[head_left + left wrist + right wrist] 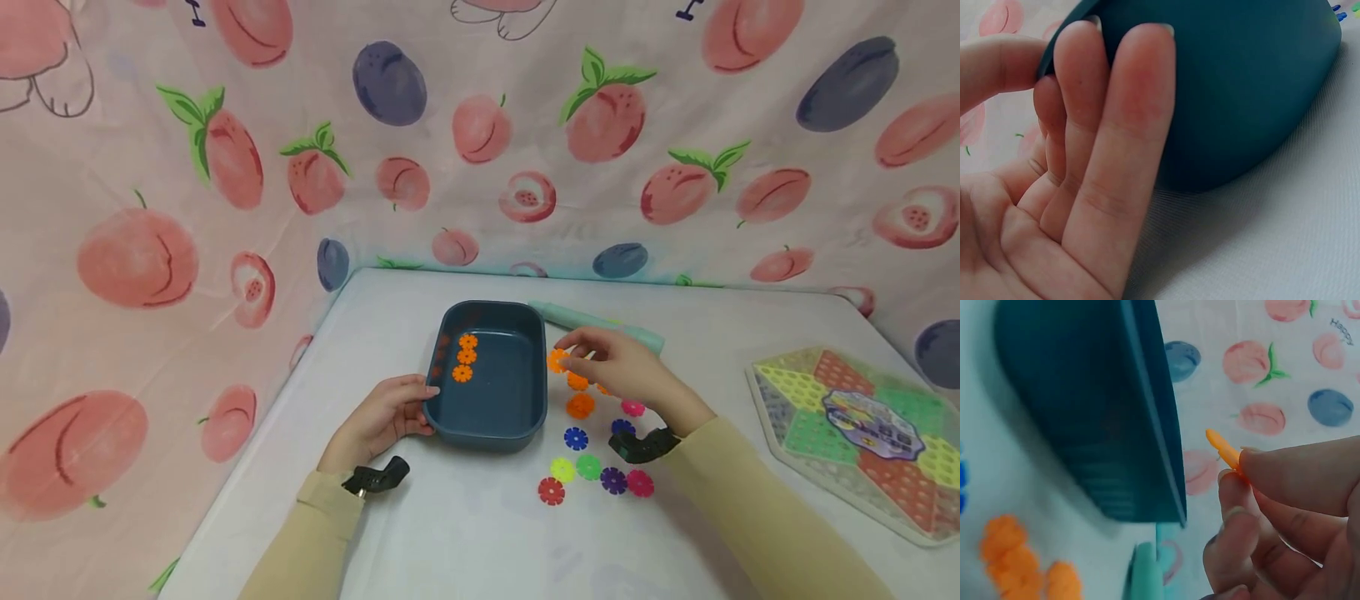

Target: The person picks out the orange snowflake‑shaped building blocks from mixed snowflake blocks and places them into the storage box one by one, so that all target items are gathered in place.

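A dark teal plastic bin (498, 392) stands on the white-covered table, with three orange snowflake discs (467, 356) in a row along its left inside. My left hand (384, 412) holds the bin's left side near the front corner, thumb over the rim and fingers against the outer wall (1241, 94). Just right of the bin, my right hand (618, 367) pinches an orange snowflake disc (1227, 452) between thumb and fingertips, at about rim height. Below that hand lie more orange discs (581, 406), partly hidden by it.
Loose discs in several colours, among them a red one (551, 491) and a blue one (576, 438), lie right of the bin's front. Behind the right hand is a pale green rolled or tube-like item (577, 317). A hexagonal board pack (862, 442) lies at the right.
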Demonstrator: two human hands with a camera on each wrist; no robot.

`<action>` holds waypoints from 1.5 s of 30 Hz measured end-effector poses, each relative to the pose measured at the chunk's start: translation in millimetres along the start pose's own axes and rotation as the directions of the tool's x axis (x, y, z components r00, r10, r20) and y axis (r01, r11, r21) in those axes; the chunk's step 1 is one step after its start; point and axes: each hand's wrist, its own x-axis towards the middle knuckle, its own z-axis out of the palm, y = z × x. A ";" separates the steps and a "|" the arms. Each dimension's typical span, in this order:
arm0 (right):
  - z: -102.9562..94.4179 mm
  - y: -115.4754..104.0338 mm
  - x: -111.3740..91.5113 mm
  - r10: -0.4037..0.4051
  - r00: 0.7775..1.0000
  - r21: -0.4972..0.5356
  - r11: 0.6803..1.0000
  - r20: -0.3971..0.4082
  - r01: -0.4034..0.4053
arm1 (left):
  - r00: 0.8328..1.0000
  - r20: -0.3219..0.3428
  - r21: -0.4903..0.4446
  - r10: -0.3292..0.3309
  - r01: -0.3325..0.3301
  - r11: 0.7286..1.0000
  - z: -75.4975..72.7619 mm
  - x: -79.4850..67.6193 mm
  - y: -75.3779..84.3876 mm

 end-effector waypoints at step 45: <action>101.7 -61.0 106.0 0.063 0.970 -0.096 0.994 0.234 -0.041 | 1.000 0.029 -0.028 -0.005 0.006 1.000 -2.6 0.3 1.8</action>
